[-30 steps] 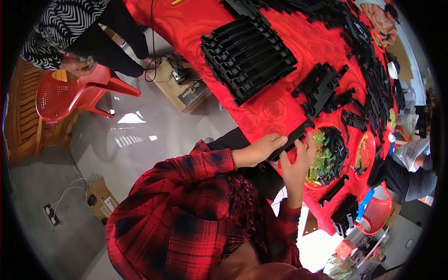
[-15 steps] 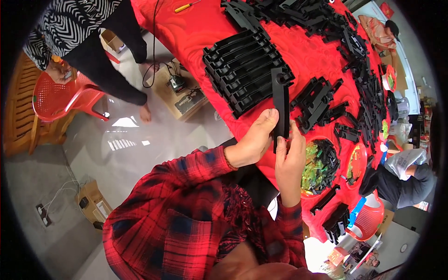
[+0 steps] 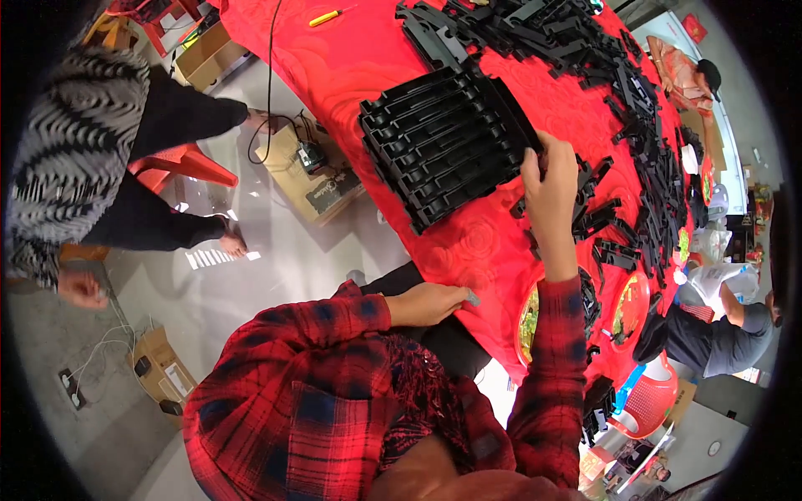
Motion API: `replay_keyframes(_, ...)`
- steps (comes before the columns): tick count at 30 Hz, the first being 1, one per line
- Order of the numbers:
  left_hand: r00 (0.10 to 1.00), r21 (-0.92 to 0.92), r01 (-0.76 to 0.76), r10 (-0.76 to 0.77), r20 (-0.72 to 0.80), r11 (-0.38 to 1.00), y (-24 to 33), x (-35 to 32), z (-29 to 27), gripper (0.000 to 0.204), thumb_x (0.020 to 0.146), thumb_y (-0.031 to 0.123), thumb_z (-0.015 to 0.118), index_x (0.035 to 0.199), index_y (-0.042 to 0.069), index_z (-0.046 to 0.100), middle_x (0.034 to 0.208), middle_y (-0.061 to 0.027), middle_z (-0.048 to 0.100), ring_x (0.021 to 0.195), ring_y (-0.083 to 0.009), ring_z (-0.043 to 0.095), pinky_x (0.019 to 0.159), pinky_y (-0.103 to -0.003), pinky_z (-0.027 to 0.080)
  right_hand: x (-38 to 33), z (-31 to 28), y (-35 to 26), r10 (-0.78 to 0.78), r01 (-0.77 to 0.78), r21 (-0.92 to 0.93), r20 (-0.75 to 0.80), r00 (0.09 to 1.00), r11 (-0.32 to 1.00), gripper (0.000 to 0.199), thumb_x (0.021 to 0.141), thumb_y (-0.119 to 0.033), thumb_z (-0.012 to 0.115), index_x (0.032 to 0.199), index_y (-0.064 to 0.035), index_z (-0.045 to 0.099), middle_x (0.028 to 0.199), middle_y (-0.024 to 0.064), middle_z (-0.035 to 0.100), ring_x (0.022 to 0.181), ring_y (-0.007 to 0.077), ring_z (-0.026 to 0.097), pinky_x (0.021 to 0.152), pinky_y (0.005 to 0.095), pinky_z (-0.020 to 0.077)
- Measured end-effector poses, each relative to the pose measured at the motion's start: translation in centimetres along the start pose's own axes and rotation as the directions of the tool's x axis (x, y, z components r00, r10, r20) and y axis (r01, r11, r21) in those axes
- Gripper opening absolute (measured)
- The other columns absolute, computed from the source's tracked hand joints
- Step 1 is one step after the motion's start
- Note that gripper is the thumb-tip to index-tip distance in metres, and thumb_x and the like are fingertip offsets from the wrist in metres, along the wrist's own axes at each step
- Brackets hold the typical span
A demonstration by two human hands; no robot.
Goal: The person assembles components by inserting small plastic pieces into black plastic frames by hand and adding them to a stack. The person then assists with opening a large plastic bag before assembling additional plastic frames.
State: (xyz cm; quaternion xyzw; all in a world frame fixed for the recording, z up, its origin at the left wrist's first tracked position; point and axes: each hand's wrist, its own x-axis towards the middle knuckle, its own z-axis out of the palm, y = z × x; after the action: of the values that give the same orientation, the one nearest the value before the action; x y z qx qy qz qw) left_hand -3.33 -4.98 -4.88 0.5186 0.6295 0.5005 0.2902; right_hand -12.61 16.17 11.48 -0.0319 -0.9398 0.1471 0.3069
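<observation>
My right hand [image 3: 553, 179] is closed on the near end of a long black plastic strip [image 3: 516, 113]. The strip lies against the right end of a stack of black ribbed plastic parts [image 3: 439, 138], set in rows on the red tablecloth. My left hand [image 3: 428, 304] is by the table's near edge, away from the stack, its fingers pressed together. A small grey bit shows at its fingertips; I cannot tell whether it is held or worn.
Loose black plastic parts [image 3: 631, 125] are heaped along the far and right side of the table. Round red trays [image 3: 628, 309] hold small pieces. A yellow screwdriver [image 3: 326, 17] lies at the back. One person [image 3: 79, 142] stands left; another [image 3: 727, 326] is at right.
The black strip, earlier held up in both hands, is now against the stack's right end in my right hand. My left hand has let go and drawn back. The person at left has moved nearer.
</observation>
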Motion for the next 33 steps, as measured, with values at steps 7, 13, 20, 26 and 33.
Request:
replay_keyframes(7,0.997,0.067,-0.051,0.048,0.052,0.996,-1.0,-0.5,0.1,0.028,0.092,0.017,0.058,0.120,0.011,0.059,0.098,-0.0120,0.067,0.090,-0.0311,0.067,0.075,-0.040,0.055,3.3,4.2,0.9,-0.054,0.046,-0.164,-0.044,0.998,0.985,0.027,0.087,-0.013,0.065,0.112,-0.0042,0.060,0.100,0.0115,0.062,0.098,0.0301,0.058,0.083,0.0437,0.0412)
replay_keyframes(13,0.989,0.121,-0.136,0.142,-0.037,0.983,-1.1,-0.7,-0.1,0.032,0.090,0.016,0.059,0.121,0.011,0.059,0.094,-0.0094,0.066,0.087,-0.0279,0.067,0.075,-0.039,0.055,3.5,5.4,1.3,0.007,-0.015,-0.156,-0.048,0.999,0.988,0.027,0.086,-0.014,0.066,0.111,-0.0057,0.061,0.101,0.0092,0.062,0.099,0.0286,0.058,0.085,0.0439,0.0404)
replay_keyframes(20,0.989,0.126,-0.142,0.146,-0.026,0.982,-1.5,-0.6,0.2,0.033,0.089,0.015,0.058,0.122,0.012,0.055,0.096,-0.0102,0.066,0.090,-0.0289,0.066,0.076,-0.040,0.054,3.4,5.4,1.6,-0.012,-0.001,-0.169,-0.076,0.997,0.986,0.027,0.086,-0.014,0.067,0.111,-0.0061,0.061,0.100,0.0090,0.062,0.100,0.0281,0.058,0.085,0.0438,0.0401)
replay_keyframes(26,0.988,0.116,-0.143,0.148,-0.039,0.983,-1.7,-0.6,0.5,0.030,0.089,0.015,0.058,0.119,0.010,0.055,0.097,-0.0114,0.066,0.091,-0.0303,0.066,0.077,-0.041,0.054,3.2,5.8,2.2,0.017,-0.029,-0.144,-0.082,0.997,0.989,0.027,0.085,-0.015,0.067,0.110,-0.0064,0.062,0.098,0.0088,0.062,0.098,0.0283,0.058,0.083,0.0434,0.0396)
replay_keyframes(33,0.988,0.112,-0.142,0.149,-0.050,0.983,-1.7,-0.7,0.3,0.029,0.089,0.015,0.058,0.118,0.010,0.056,0.097,-0.0119,0.066,0.091,-0.0307,0.066,0.076,-0.042,0.054,2.8,5.9,1.6,0.019,-0.029,-0.151,-0.065,0.998,0.988,0.027,0.085,-0.016,0.068,0.110,-0.0068,0.063,0.097,0.0088,0.062,0.097,0.0286,0.058,0.083,0.0443,0.0394)
